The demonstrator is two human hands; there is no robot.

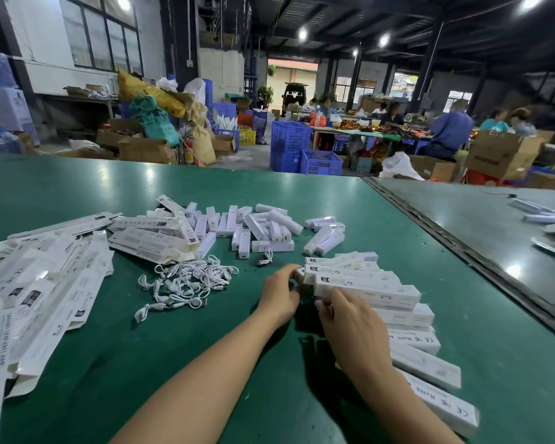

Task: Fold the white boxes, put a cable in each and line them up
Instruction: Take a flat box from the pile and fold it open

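Pinching the near end of a white box (370, 288), my left hand (281, 291) and right hand (350, 325) hold it atop the row (420, 342) on the counter (205, 363). Light, thin card, likely crushable; I'd grip folded edges.

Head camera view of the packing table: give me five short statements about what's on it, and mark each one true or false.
1. The loose white cables lie left of the left hand. True.
2. The folded boxes are lined up on the table's left side. False: the row of folded boxes runs along the right, and flat unfolded boxes lie at left.
3. The left hand and the right hand are both at the left end of that row. True.
4. The table top is red. False: the table is green.
5. Beyond the cables lie scattered small white blocks. True.
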